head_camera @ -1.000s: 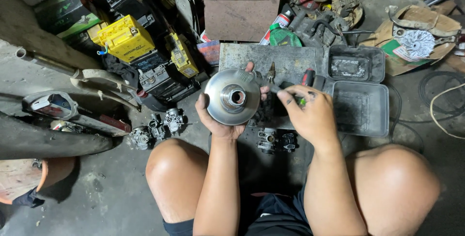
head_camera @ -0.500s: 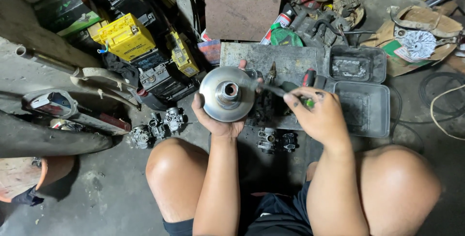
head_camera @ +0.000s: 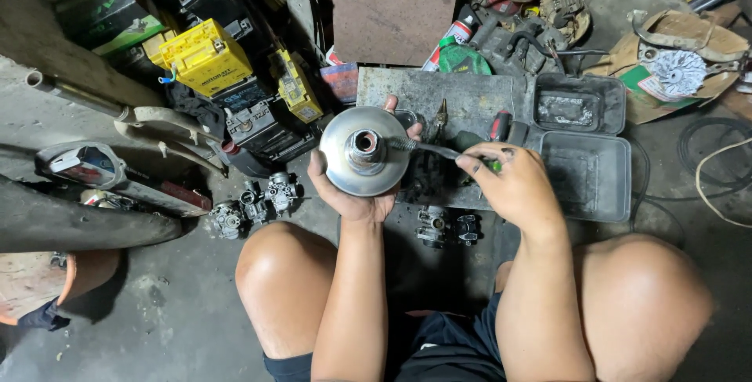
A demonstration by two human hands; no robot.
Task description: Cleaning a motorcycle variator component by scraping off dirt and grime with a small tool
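While squatting over a littered concrete floor, holding a round silver metal disc (head_camera: 365, 151) up between the knees. Cupping it from below and behind with the left hand (head_camera: 354, 194), fingers curling around the rim, one fingertip showing at twelve o'clock of the disc. Facing the disc's raised centre hub toward the camera.

Pinching a thin dark tool (head_camera: 427, 148) in the right hand (head_camera: 513, 186), thumb and forefinger pressed together on its handle end, other fingers folded. Pointing the tool toward nine o'clock, its bristly grey tip touching the hub at about three o'clock of the disc. Cannot tell exactly what kind of tip.

Lying under both hands: a dirty grey board (head_camera: 450, 104). Resting on it at one o'clock from the right hand, a red-handled screwdriver (head_camera: 499, 125). Sitting at three o'clock from the right hand, an open grey plastic case (head_camera: 587, 170), lid hinged back toward twelve.

Sitting on the floor at eight o'clock from the disc, a cluster of small carburettors (head_camera: 254, 203); two more engine parts (head_camera: 446, 227) just below the hands at six o'clock. Standing at ten o'clock, well apart, a yellow battery box (head_camera: 205, 57). Lying at far two o'clock, a white fan wheel (head_camera: 677, 70) on torn cardboard.
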